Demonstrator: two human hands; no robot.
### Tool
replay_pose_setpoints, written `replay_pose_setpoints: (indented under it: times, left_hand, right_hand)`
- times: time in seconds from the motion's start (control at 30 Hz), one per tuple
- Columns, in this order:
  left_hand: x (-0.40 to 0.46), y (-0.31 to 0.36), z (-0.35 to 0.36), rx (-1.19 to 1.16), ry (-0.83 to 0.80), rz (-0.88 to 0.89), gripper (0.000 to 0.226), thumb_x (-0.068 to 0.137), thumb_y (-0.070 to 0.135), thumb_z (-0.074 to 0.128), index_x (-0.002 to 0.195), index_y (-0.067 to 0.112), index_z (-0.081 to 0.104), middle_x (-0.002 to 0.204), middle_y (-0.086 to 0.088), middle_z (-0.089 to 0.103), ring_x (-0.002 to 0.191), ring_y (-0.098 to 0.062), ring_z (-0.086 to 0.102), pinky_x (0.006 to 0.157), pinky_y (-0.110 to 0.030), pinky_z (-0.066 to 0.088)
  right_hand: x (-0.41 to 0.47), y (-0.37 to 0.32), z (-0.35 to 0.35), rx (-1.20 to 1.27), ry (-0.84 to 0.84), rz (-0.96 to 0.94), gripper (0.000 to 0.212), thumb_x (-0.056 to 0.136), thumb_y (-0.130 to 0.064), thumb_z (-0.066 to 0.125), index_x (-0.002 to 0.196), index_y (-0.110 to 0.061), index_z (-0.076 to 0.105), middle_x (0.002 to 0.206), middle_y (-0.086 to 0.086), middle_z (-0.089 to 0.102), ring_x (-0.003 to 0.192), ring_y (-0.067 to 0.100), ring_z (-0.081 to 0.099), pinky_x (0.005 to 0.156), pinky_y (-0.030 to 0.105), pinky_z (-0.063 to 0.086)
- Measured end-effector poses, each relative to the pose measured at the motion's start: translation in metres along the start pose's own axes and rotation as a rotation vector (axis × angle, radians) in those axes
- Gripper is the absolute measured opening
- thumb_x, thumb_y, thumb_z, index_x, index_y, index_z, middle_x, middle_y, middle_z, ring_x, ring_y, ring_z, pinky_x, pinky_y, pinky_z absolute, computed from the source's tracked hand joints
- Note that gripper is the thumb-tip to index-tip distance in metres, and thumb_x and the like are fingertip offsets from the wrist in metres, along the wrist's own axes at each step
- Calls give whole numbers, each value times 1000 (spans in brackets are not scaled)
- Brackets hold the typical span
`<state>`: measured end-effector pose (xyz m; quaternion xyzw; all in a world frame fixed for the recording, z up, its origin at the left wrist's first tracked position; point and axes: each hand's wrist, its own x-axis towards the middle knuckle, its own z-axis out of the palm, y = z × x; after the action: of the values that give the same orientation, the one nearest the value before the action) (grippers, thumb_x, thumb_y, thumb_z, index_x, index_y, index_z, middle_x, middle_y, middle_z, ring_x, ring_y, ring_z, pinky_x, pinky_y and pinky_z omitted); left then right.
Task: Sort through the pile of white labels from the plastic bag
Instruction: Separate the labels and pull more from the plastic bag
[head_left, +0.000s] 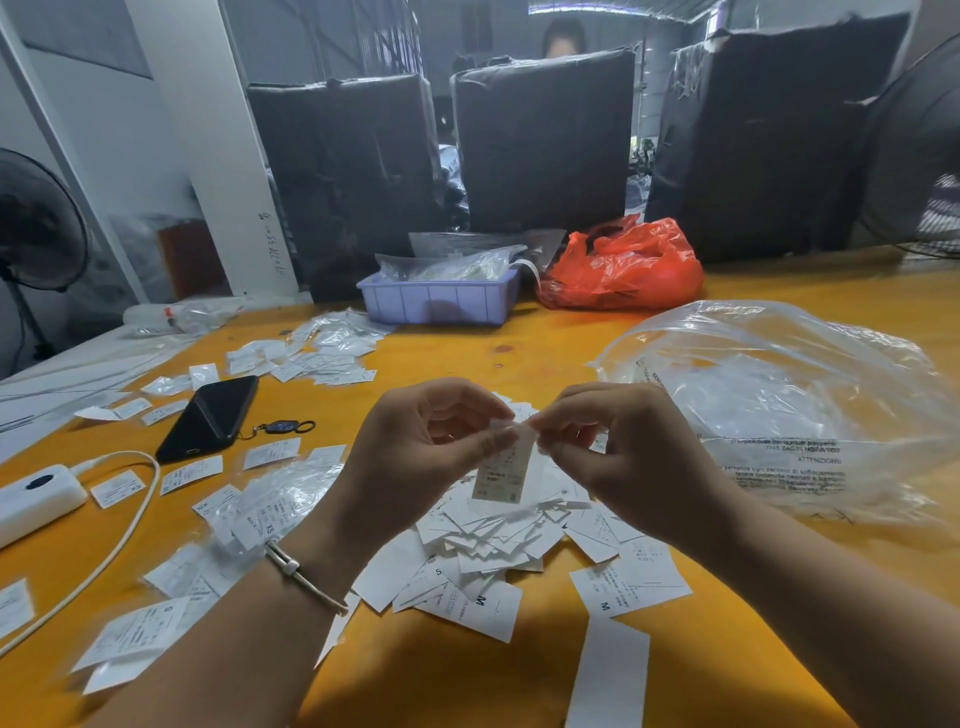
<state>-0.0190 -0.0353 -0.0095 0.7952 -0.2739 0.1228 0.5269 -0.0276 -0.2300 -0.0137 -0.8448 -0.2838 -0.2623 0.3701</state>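
A: Entry, head view. Left hand (415, 441) and right hand (618, 441) are raised together over the yellow table (545, 332), fingers curled. Both pinch the top edge of a single white label (504, 470) between thumb and fingertips; the label hangs down between them, printed face toward the camera.

B: The rest of the labels?

A: Pile of white labels (498, 535) lies directly below the hands, toward 6 o'clock of them, loose and overlapping. Some show size letters, S and M. More labels are scattered at 8 o'clock of the pile, and a separate spread (322, 348) sits at 11 o'clock.

B: The bag?

A: Clear plastic bag (779, 410) at 3 o'clock of the hands, crumpled, lying on the table, with printed warning text on its near side. Cannot tell how much is inside.

B: Other items?

A: Black phone (208, 415) at 9 o'clock with a key fob (280, 427) just beside it. White power bank (36, 493) with cable at far 9 o'clock. Purple tray (441, 301) at 12 o'clock, red plastic bag (623, 265) touching its right side. Bracelet (304, 577) on the left wrist.
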Motion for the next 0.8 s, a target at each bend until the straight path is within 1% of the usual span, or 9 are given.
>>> replay_pose_setpoints:
  times: [0.07,0.13,0.27,0.37,0.43,0.5,0.6,0.7,0.8]
  left_hand:
    - [1,0,-4,-15,-19,-21,24,74,29,72,95,17,72,81,-4,74,82,-15,72,75,-30,60]
    - [3,-3,-12,57,-32,-53,12,79,22,74,90,20,73,83,-1,74,86,-16,71,76,-32,60]
    - [11,-19,-32,288,-25,-242,12,86,9,72,83,20,74,81,5,74,84,-11,68,72,-28,56]
    - [13,-33,-43,457,28,-431,13,91,13,68,81,21,70,84,3,70,84,-16,64,65,-26,48]
    - [13,-39,-48,573,16,-554,16,93,16,65,79,23,68,85,3,68,78,-15,62,58,-26,45]
    - [13,-42,-54,693,-28,-635,20,93,15,62,75,24,68,82,5,67,73,-15,60,54,-24,44]
    - [14,-40,-62,793,-82,-705,27,91,13,63,68,26,67,77,6,67,74,-14,61,53,-22,44]
    - [14,-37,-66,804,-138,-734,26,88,13,69,67,28,70,79,6,69,76,-12,62,54,-21,45]
    - [13,-35,-66,780,-147,-741,20,86,14,72,72,28,69,82,6,69,78,-12,63,58,-22,48]
  right_hand:
    - [0,5,1,-34,36,66,20,80,-4,68,95,-14,76,77,-3,72,65,12,64,65,33,54]
    - [2,15,-3,-217,116,151,22,80,-7,64,98,-13,74,79,1,72,70,19,65,65,37,54]
    - [7,44,-25,-644,143,413,14,78,-7,55,74,-10,67,71,8,66,65,29,59,56,31,43]
    - [7,61,-37,-807,83,573,13,80,-14,58,89,-12,66,89,9,66,84,29,57,74,35,40]
    - [8,66,-39,-902,-62,697,27,83,-27,59,106,-15,60,109,9,58,106,29,50,87,39,36]
    - [7,69,-39,-935,-179,771,34,86,-37,57,113,-16,57,118,8,51,116,28,42,93,42,34]
    - [5,71,-38,-980,-186,746,22,89,-30,55,104,-15,61,106,6,53,111,28,45,92,42,36]
    - [5,72,-39,-1010,-82,674,12,89,-15,53,91,-13,65,89,3,53,101,28,49,85,39,36]
    - [6,76,-39,-964,-7,649,17,93,-17,55,86,-11,69,93,7,63,100,30,51,85,40,35]
